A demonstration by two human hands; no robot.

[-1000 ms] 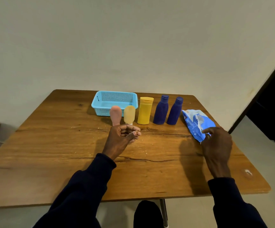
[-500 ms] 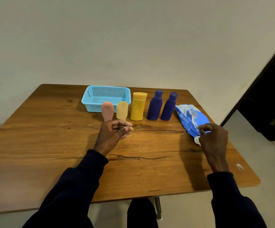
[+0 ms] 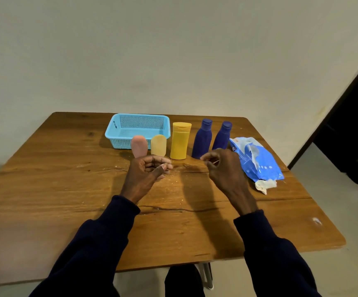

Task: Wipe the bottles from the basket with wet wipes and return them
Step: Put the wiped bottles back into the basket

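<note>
Basket (image 3: 118, 142): empty, far on table (image 3: 66, 179). Pink bottle (image 3: 139, 146), beige bottle (image 3: 158, 145), yellow bottle (image 3: 180, 140) and blue bottles (image 3: 202, 139): upright in a row beside it. Apparently none wiped or returned yet. Pack (image 3: 257, 159): right of row, wipe (image 3: 264, 185) poking out. Left hand (image 3: 147, 171): fingers loosely curled, empty. Right hand (image 3: 225, 166): fingers curled, contents indiscernible.

Dim, warm overhead light casts soft shadows of both arms on the tabletop (image 3: 66, 189), and wide-angle distortion bends the frame's edges.
</note>
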